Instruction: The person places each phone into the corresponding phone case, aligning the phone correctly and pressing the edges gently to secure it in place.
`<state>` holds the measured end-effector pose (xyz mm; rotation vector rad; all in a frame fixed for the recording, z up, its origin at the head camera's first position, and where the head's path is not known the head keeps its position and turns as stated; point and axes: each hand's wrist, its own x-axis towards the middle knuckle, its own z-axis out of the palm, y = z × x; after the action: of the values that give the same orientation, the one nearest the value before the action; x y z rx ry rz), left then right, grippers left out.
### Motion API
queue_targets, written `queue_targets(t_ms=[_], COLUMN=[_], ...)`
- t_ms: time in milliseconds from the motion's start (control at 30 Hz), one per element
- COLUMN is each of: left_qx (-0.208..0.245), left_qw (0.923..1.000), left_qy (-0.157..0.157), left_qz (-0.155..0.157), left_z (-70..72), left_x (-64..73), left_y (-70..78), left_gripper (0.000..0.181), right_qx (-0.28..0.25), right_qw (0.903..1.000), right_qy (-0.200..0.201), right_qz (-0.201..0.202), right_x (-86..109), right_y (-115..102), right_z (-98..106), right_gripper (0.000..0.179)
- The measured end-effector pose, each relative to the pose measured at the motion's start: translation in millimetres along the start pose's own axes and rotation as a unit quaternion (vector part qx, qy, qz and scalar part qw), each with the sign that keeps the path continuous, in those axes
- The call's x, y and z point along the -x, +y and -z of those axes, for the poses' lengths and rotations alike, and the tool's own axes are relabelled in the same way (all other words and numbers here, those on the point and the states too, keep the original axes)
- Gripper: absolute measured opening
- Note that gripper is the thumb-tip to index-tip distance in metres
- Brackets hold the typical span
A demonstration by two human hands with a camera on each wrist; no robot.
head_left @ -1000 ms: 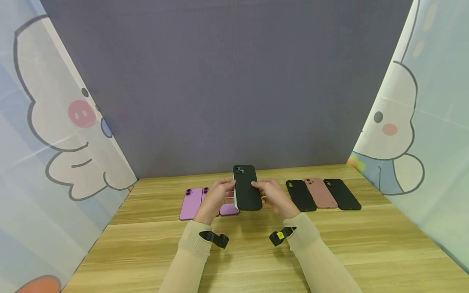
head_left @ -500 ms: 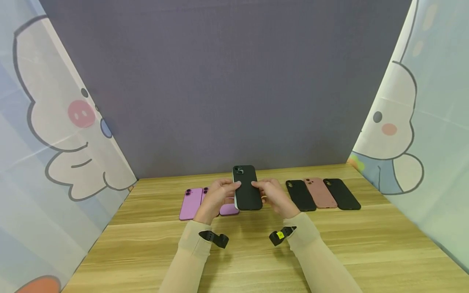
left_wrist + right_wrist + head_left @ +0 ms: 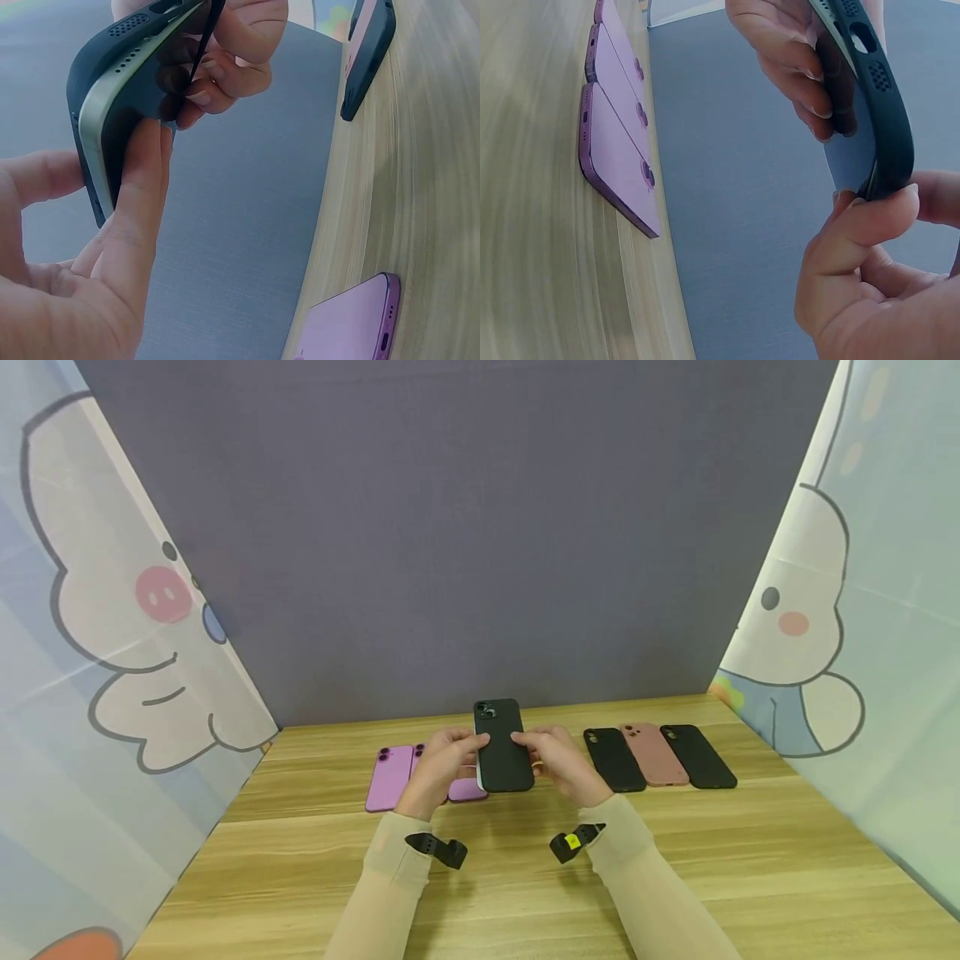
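Between both hands, above the table, a black phone case [image 3: 505, 760] is held back side up, with its camera cutout at the far end. A phone with a pale edge [image 3: 91, 131] sits partly in it; that edge stands out of the case along the left side. My left hand [image 3: 442, 768] grips the left side, thumb on the case's back and fingers against the dark screen [image 3: 135, 112]. Opposite, my right hand [image 3: 562, 764] pinches the right side, where the case wall [image 3: 896, 131] wraps the phone. The fingers under the phone are hidden in the head view.
Purple phones [image 3: 390, 778] lie side by side behind my left hand, partly covered by it. To the right lie a black case [image 3: 615, 760], a pink case [image 3: 655, 754] and another black case [image 3: 699, 757]. A grey panel [image 3: 465, 543] stands along the wooden table's [image 3: 510, 893] back edge.
My left thumb has moved from the phone's left edge onto the case's back. The right hand keeps its grip, and the phone and case stay nearly in place.
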<state>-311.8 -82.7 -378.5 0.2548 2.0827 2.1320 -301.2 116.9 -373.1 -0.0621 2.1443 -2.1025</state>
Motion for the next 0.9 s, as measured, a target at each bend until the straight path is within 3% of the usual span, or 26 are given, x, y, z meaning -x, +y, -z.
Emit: queue_targets(t_ms=[633, 900], left_qx=[-0.017, -0.019], left_qw=[0.9998, 0.9997], left_qy=[0.008, 0.012], left_qz=[-0.003, -0.012], left_z=[0.9, 2.5], left_x=[1.5, 1.2], left_y=[1.5, 0.9], left_gripper=[0.028, 0.029], right_qx=[0.02, 0.03], right_qw=[0.9998, 0.9991], right_qy=[0.0, -0.028], right_qz=[0.004, 0.012], right_x=[0.1, 1.5], right_y=[-0.8, -1.8], right_z=[0.0, 1.8], right_gripper=[0.025, 0.028])
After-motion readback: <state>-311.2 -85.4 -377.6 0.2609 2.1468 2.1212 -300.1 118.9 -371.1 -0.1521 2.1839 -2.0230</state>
